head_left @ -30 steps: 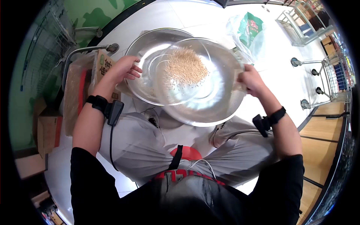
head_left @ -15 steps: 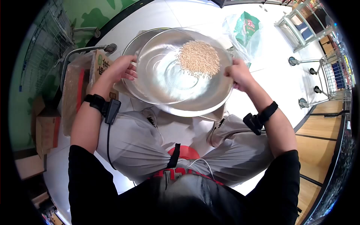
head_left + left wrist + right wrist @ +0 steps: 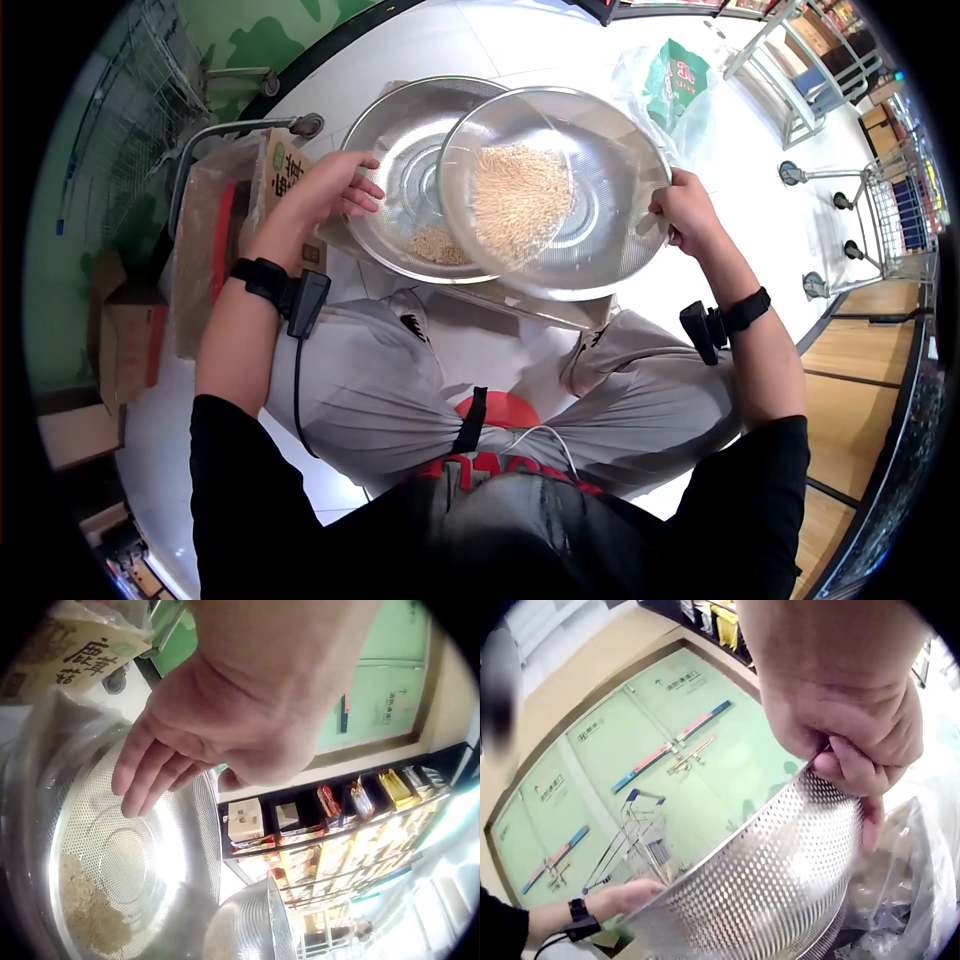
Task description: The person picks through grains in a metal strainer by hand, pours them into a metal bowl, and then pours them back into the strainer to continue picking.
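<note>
My right hand grips the right rim of the upper perforated metal basin, which holds a pile of tan grains. In the right wrist view the fingers of my right hand curl over the rim of this basin. The basin overlaps the right part of a lower metal basin, where a smaller heap of grains lies near the front edge. My left hand is at the lower basin's left rim with fingers extended; in the left wrist view this hand hangs over that basin, gripping nothing.
A cardboard box and a plastic-wrapped package stand at left beside a cart. A green-and-clear plastic bag lies on the floor beyond the basins. Another cart and a step frame are at right.
The upper basin first moved left over the lower one, then back right with my right hand. Its grains shifted toward its left side, and the heap in the lower basin is now visible.
</note>
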`<act>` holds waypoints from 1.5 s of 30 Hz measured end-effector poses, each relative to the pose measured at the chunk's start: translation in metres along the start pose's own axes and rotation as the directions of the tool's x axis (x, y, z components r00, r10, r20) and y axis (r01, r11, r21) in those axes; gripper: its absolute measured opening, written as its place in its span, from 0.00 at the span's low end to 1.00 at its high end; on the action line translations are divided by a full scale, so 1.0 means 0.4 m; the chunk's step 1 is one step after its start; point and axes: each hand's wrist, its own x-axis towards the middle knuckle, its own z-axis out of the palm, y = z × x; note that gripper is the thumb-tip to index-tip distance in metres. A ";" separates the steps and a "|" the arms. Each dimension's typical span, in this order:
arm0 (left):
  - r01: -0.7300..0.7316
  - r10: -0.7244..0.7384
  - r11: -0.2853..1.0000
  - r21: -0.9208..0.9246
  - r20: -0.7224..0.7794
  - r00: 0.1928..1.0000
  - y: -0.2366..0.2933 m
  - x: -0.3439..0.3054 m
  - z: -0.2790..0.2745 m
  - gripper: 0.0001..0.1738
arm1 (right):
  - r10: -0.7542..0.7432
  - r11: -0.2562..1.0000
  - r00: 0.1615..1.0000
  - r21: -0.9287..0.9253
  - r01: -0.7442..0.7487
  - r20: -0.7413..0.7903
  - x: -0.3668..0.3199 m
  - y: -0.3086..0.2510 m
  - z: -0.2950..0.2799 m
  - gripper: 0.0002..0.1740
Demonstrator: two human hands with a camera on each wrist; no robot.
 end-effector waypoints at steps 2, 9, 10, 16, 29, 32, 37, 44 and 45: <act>-0.001 0.001 1.000 -0.001 -0.046 0.999 -0.018 0.006 -0.009 0.27 | -0.061 0.996 0.995 -0.075 0.056 -0.078 0.011 -0.007 0.035 0.15; 0.016 -0.016 1.000 0.003 -0.080 0.997 -0.003 -0.003 -0.008 0.26 | 0.036 0.997 0.998 0.063 -0.040 0.052 -0.004 -0.021 0.033 0.15; 0.017 -0.017 1.000 -0.006 -0.079 0.997 -0.014 0.006 -0.012 0.26 | 0.037 0.998 0.998 0.053 -0.040 0.053 0.013 -0.021 0.046 0.15; -0.115 0.114 0.991 0.065 0.020 0.993 -0.071 0.077 -0.055 0.26 | -0.013 0.998 0.997 0.058 0.009 0.076 -0.014 -0.018 0.101 0.19; 0.016 -0.010 0.999 0.051 -0.108 0.994 -0.030 0.031 -0.017 0.26 | 0.001 0.996 1.000 -0.085 -0.002 -0.008 0.030 -0.004 0.013 0.17; 0.020 -0.009 0.996 0.085 -0.129 0.992 -0.026 0.040 -0.020 0.26 | -0.011 1.000 0.998 -0.010 0.012 0.067 -0.014 -0.036 0.086 0.15; 0.002 0.009 0.996 0.089 -0.114 0.993 0.001 0.019 -0.007 0.26 | -0.004 1.000 1.000 0.025 0.004 0.024 -0.011 -0.021 0.013 0.15; -0.041 0.050 0.990 0.138 -0.062 0.997 -0.021 0.059 0.001 0.26 | -0.051 0.998 0.999 0.033 0.051 0.000 -0.015 0.007 0.046 0.18; -0.035 0.045 0.991 0.128 -0.076 0.996 -0.004 0.034 0.010 0.26 | -0.010 1.000 0.999 0.004 0.010 0.038 -0.007 0.019 0.003 0.20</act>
